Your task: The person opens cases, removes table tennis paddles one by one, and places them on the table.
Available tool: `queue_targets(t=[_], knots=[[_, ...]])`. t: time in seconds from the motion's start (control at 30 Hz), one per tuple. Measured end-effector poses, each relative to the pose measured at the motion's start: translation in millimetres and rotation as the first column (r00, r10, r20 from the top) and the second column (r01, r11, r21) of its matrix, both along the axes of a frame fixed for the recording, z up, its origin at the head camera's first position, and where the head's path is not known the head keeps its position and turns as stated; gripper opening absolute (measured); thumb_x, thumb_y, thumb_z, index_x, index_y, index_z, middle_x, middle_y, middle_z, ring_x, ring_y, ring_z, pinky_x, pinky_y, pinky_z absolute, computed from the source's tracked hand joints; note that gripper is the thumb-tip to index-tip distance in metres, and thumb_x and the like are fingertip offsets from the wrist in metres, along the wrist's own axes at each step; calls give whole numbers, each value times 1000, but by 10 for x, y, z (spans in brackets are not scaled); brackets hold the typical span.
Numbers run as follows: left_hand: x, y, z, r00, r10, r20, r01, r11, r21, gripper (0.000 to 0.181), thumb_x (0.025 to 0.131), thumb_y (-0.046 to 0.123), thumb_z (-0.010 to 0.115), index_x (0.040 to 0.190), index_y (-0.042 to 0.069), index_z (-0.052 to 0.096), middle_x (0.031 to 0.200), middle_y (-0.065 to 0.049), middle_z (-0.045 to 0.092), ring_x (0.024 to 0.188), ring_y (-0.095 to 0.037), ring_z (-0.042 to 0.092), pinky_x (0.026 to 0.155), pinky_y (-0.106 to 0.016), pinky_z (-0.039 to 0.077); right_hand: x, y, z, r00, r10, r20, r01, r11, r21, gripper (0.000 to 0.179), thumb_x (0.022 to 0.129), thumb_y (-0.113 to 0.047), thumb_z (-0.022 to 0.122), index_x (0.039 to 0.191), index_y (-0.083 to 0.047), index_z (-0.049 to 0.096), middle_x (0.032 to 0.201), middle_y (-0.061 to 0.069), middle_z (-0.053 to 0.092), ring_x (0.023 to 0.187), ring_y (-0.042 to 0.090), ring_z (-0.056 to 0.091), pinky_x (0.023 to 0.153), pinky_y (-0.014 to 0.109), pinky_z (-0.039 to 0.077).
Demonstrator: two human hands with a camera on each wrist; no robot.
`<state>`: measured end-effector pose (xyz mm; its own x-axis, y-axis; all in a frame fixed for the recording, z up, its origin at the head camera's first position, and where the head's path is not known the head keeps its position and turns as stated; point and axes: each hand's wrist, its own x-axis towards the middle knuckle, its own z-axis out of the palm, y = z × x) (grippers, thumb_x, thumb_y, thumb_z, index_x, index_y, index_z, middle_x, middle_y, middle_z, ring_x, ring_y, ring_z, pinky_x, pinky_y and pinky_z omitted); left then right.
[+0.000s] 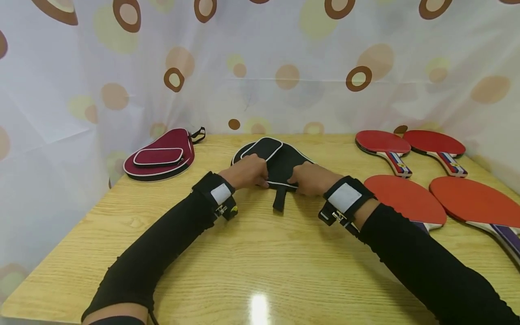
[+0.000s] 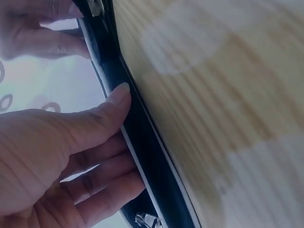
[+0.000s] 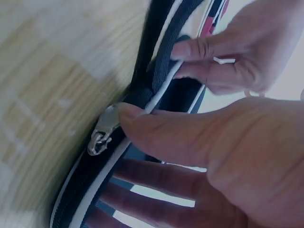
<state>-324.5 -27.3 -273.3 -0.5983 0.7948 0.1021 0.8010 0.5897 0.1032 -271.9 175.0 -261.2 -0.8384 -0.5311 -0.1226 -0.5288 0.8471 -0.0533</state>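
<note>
A black table tennis bat case (image 1: 286, 160) with white piping lies in the middle of the wooden table, its strap (image 1: 279, 199) hanging toward me. My left hand (image 1: 248, 170) grips the near edge left of the strap; in the left wrist view its thumb (image 2: 111, 107) presses the zipped side while the fingers lie over the face. To the right of the strap, my right hand (image 1: 313, 178) holds the same edge. Its thumb (image 3: 147, 126) touches a metal zipper pull (image 3: 105, 124) in the right wrist view. The inside of the case is hidden.
A maroon bat case (image 1: 160, 155) with a small pocket lies at the back left. On the right are several red bats, including two at the back (image 1: 383, 142) and two nearer (image 1: 406, 198), partly behind my right arm. A patterned curtain (image 1: 260, 58) hangs behind the table.
</note>
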Motion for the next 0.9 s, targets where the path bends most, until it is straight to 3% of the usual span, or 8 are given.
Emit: queue_targets(t=[0.1,0.17,0.27,0.37,0.43,0.5,0.67,0.9], knots=[[36,13,12,1000,4,10,-4,1000,-10,23,90,16,77,71,3,74,56,4,49,51,-7,38,53,-21,28,-16,2,32,1000,-2,0,2,1000,11,36,92,0,70,128,0,67,127,21,65,105,28,67,87,37,54],[67,4,12,1000,-6,10,6,1000,-24,19,90,15,77,75,3,75,60,2,55,53,-7,40,55,-21,31,-42,8,38,1000,-1,2,1,1000,8,34,93,3,67,126,1,68,127,21,66,109,29,67,86,35,53],[118,-62,8,999,-38,-6,38,998,-50,11,88,12,79,82,3,77,66,2,60,57,-7,43,57,-21,34,-91,19,26,1000,-2,6,2,1000,-20,29,95,7,61,122,2,71,124,19,68,89,20,68,73,29,48],[144,-184,-3,998,-64,-18,63,996,-58,7,86,8,80,83,3,76,66,3,56,61,-8,42,59,-22,35,-131,35,15,1000,-5,2,5,999,-41,24,98,3,57,114,2,75,93,13,73,64,14,50,68,29,41],[150,-282,-7,997,-71,-29,70,996,-52,7,85,6,81,82,3,75,68,3,55,63,-9,42,61,-23,36,-150,52,12,1000,-10,0,10,999,-45,23,100,0,56,111,2,76,71,5,60,58,13,37,68,30,40],[154,-377,-4,996,-73,-42,71,996,-45,8,83,7,82,82,3,75,70,1,58,65,-9,45,63,-24,40,-164,65,14,1000,-15,0,15,999,-44,23,101,-3,56,105,1,78,61,0,40,56,13,30,69,31,39],[152,-554,0,996,-62,-65,61,998,-22,11,81,8,84,88,4,77,83,-4,68,71,-9,54,69,-28,49,-185,89,24,1000,-28,15,28,998,-51,25,102,-5,56,91,-1,79,60,-4,26,55,13,26,69,31,39],[130,-595,-2,993,-104,-60,106,994,26,9,80,8,84,84,4,77,80,-2,72,67,-8,56,67,-28,51,-211,133,23,1000,-15,24,17,998,-55,31,101,-4,57,76,-4,75,60,-3,25,55,13,24,65,29,37]])
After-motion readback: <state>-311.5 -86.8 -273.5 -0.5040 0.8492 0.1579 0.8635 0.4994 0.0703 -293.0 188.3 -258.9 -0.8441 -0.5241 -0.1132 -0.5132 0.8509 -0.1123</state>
